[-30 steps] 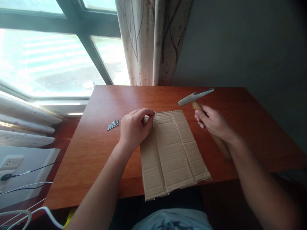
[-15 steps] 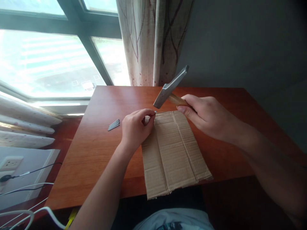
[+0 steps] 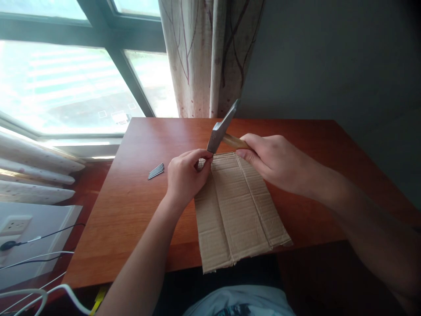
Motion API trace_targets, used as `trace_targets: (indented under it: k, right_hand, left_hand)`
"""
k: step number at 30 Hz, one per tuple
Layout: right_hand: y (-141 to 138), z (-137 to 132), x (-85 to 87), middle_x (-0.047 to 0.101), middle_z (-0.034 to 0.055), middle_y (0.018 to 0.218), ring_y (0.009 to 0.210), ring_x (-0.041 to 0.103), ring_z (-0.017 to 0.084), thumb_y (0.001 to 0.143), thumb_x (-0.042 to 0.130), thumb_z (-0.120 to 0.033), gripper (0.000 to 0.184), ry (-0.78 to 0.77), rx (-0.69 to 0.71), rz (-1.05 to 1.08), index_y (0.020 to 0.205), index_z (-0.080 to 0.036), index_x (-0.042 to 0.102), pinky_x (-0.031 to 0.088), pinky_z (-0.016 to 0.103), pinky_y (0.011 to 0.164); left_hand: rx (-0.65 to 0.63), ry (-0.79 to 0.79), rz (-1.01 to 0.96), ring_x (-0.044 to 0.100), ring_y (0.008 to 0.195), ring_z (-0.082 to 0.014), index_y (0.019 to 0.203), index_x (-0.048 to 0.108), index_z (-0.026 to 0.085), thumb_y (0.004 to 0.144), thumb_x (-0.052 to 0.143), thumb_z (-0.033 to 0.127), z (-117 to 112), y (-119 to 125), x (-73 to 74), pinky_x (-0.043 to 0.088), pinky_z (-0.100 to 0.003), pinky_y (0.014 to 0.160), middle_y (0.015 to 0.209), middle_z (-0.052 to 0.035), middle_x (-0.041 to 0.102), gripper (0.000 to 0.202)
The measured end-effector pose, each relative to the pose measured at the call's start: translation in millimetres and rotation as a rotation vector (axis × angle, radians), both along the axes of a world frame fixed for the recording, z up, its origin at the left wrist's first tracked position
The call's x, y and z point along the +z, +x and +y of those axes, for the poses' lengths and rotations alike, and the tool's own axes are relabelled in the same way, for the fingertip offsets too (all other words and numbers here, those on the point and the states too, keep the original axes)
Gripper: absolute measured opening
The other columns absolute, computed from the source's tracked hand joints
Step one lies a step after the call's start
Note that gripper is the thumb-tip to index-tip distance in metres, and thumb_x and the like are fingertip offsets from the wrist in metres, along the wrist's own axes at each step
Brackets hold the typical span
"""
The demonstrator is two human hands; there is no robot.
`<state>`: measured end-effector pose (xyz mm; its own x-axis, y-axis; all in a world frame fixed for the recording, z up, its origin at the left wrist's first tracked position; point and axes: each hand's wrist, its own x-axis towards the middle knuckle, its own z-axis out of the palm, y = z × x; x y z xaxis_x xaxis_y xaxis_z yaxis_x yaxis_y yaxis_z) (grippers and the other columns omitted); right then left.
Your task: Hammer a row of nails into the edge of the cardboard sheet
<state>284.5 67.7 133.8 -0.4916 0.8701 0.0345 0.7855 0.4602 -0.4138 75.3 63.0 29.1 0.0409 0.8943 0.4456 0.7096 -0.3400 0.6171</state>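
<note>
A piece of brown corrugated cardboard (image 3: 237, 210) lies on a reddish wooden table (image 3: 131, 210), hanging over the near edge. My left hand (image 3: 186, 175) pinches a nail upright at the cardboard's far left corner; the nail is mostly hidden by my fingertips and the hammer. My right hand (image 3: 272, 160) grips the wooden handle of a hammer (image 3: 221, 129). The grey metal head is tilted, its face down right above the pinched fingertips.
A small bundle of spare nails (image 3: 155, 171) lies on the table to the left of my left hand. Window and curtain (image 3: 210, 57) stand behind the table. A wall socket (image 3: 15, 224) and white cables (image 3: 36, 259) are at lower left.
My right hand swung the hammer from the right side of the cardboard leftward, then lowered its head onto the nail. My left hand stayed pinched in place.
</note>
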Motion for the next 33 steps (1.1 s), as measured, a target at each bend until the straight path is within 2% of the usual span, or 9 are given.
trace_targets:
  k: [14,24,33]
  right_hand:
    - [0.8,0.8,-5.0,0.057,0.0,0.066,0.055,0.047,0.013,0.1,0.047,-0.034,0.025,-0.014,-0.002,-0.022,0.079,-0.022,0.045,0.028,0.028,0.054]
    - [-1.0,-1.6,-6.6,0.059,0.0008,0.068,0.057,0.052,0.015,0.1,0.046,-0.036,0.023,-0.018,0.015,-0.027,0.082,-0.022,0.046,0.028,0.029,0.055]
    - [0.2,-2.7,-8.5,0.062,0.0016,0.071,0.06,0.055,0.016,0.1,0.046,-0.036,0.021,-0.007,0.024,-0.008,0.086,-0.022,0.05,0.031,0.029,0.056]
  left_hand:
    - [-0.009,-0.009,-0.003,0.059,0.061,-0.0119,0.085,0.073,0.021,0.083,0.063,0.025,-0.7,-0.8,-0.3,0.041,-0.024,0.058,0.077,-0.0002,0.072,0.011]
    - [0.006,-0.024,0.02,0.056,0.059,-0.0121,0.086,0.073,0.021,0.083,0.063,0.025,0.2,-0.8,-0.6,0.038,-0.024,0.056,0.07,0.0005,0.069,0.011]
    - [-0.007,0.003,0.014,0.056,0.062,-0.0133,0.086,0.071,0.021,0.083,0.063,0.023,-1.6,-1.1,0.7,0.041,-0.026,0.06,0.074,-0.0001,0.069,0.009]
